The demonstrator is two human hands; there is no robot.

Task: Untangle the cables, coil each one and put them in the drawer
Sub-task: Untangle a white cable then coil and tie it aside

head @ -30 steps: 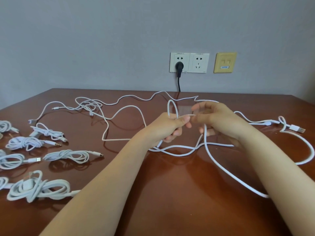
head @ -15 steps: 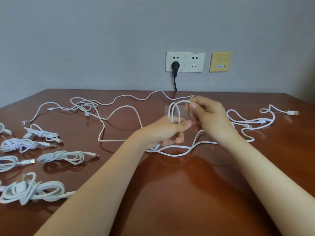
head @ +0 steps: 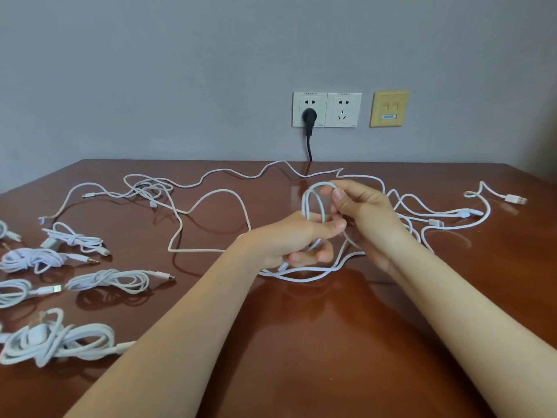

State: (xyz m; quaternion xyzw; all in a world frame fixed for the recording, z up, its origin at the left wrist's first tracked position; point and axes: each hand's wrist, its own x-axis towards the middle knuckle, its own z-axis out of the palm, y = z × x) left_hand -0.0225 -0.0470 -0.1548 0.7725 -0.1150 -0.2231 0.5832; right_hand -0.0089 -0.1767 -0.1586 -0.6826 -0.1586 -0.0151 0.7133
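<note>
My left hand [head: 297,239] grips the base of a small upright coil of white cable [head: 313,203] above the middle of the brown table [head: 301,342]. My right hand [head: 361,212] pinches the top of that coil between thumb and fingers. The same cable trails off in slack loops under both hands and out to the right, ending in a USB plug [head: 515,199]. A long loose white cable [head: 211,206] snakes across the far left and middle of the table. Several coiled white cables [head: 105,280] lie at the left edge. No drawer is in view.
Two white wall sockets [head: 327,110] sit behind the table; a black plug [head: 309,117] hangs from the left one, its cord dropping behind the table's far edge. A yellow wall plate [head: 389,109] is beside them. Bare wood shows in front of my arms.
The coil between my hands has gained a loop. The slack cable on the right has been drawn in toward my hands, and the big loop near the front right is gone.
</note>
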